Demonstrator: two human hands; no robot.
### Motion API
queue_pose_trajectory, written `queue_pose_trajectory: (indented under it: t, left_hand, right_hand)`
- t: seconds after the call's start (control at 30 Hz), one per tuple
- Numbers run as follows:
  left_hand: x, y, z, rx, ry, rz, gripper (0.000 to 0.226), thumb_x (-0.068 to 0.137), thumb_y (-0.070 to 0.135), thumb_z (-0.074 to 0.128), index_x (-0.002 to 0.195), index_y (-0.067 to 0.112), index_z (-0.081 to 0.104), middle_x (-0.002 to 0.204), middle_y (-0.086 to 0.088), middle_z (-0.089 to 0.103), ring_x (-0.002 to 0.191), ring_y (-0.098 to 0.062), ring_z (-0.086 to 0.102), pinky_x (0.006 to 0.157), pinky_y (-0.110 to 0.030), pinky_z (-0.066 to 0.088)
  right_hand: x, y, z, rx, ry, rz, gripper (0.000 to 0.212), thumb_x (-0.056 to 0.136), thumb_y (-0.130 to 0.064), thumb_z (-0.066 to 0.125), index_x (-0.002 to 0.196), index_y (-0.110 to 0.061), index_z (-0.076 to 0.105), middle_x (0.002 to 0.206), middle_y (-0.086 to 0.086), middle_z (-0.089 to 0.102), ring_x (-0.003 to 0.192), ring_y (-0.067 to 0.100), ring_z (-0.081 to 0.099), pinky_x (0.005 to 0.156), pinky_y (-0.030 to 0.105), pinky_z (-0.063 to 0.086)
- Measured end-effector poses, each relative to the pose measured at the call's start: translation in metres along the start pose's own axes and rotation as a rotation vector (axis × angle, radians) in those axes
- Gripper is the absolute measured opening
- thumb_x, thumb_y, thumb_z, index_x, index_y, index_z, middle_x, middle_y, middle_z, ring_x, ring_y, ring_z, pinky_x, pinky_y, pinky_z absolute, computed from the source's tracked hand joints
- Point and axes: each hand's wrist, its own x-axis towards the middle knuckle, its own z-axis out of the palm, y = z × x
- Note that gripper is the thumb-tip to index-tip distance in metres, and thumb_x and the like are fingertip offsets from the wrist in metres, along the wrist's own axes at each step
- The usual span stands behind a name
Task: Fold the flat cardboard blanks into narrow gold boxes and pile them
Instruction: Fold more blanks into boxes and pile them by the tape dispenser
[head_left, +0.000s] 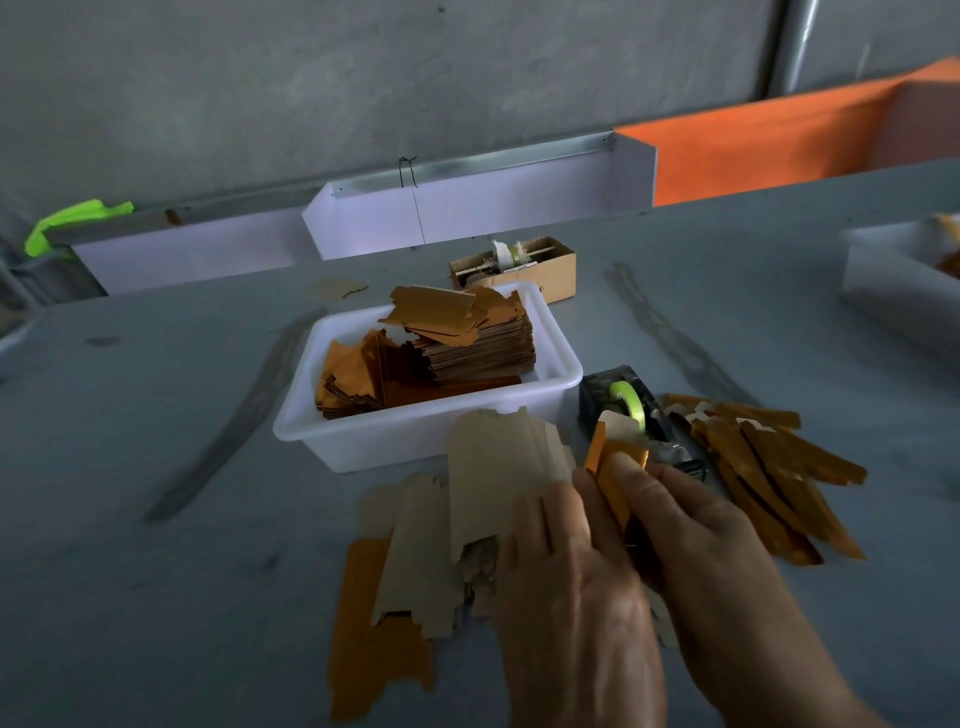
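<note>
Both of my hands hold one gold cardboard blank (608, 467) upright in front of me, partly folded. My left hand (566, 566) has its fingers against the blank's left side and my right hand (696, 530) grips its right side. Several flat blanks (447, 530) lie loose on the table under my left hand, most with the plain brown side up, one gold side up (374, 644). A pile of folded narrow gold boxes (769, 467) lies to the right of my hands. A white plastic tub (415, 431) behind the hands holds stacks of more gold blanks (467, 338).
A black tape dispenser (623, 405) with green tape stands between the tub and the box pile. A small brown carton (540, 270) sits behind the tub. A white bin (893, 280) is at the far right. White panels and an orange panel line the table's far edge.
</note>
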Motion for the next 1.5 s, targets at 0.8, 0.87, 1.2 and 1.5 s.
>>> queue_pose_trajectory:
  t: [0.8, 0.87, 1.2, 1.5]
  left_hand:
    - [0.025, -0.038, -0.008, -1.289, -0.295, -0.653, 0.004, 0.084, 0.013, 0.069, 0.083, 0.009, 0.070, 0.068, -0.001, 0.068, 0.055, -0.008, 0.060, 0.047, -0.016, 0.045]
    - [0.026, -0.039, -0.006, -1.320, -0.303, -0.671, 0.002, 0.083, 0.010, 0.070, 0.082, 0.008, 0.070, 0.068, -0.002, 0.067, 0.055, -0.008, 0.059, 0.046, -0.016, 0.044]
    - [0.028, -0.039, -0.009, -1.464, -0.332, -0.731, 0.003, 0.079, 0.000, 0.068, 0.079, 0.002, 0.067, 0.070, -0.006, 0.066, 0.054, -0.010, 0.066, 0.049, -0.018, 0.051]
    - [0.029, -0.039, -0.010, -1.541, -0.332, -0.777, 0.011, 0.079, -0.005, 0.067, 0.070, 0.003, 0.066, 0.068, -0.007, 0.071, 0.062, -0.018, 0.071, 0.053, -0.025, 0.057]
  right_hand:
    - [0.071, -0.021, -0.077, -0.836, 0.243, -0.076, 0.019, 0.089, -0.024, 0.059, 0.096, -0.012, 0.071, 0.098, 0.012, 0.068, 0.073, 0.015, 0.059, 0.059, 0.019, 0.041]
    - [0.075, -0.015, -0.079, -0.785, 0.167, 0.015, 0.031, 0.093, -0.025, 0.054, 0.123, -0.021, 0.060, 0.127, 0.002, 0.059, 0.102, 0.012, 0.059, 0.083, 0.018, 0.045]
    - [0.085, -0.007, -0.074, -0.756, 0.093, 0.038, 0.007, 0.082, -0.024, 0.070, 0.077, -0.020, 0.069, 0.074, 0.000, 0.067, 0.069, 0.012, 0.065, 0.058, 0.023, 0.048]
    - [0.072, 0.005, -0.071, -0.454, 0.226, -0.076, 0.005, 0.085, -0.017, 0.065, 0.081, -0.017, 0.068, 0.075, 0.005, 0.067, 0.062, 0.012, 0.065, 0.050, 0.017, 0.046]
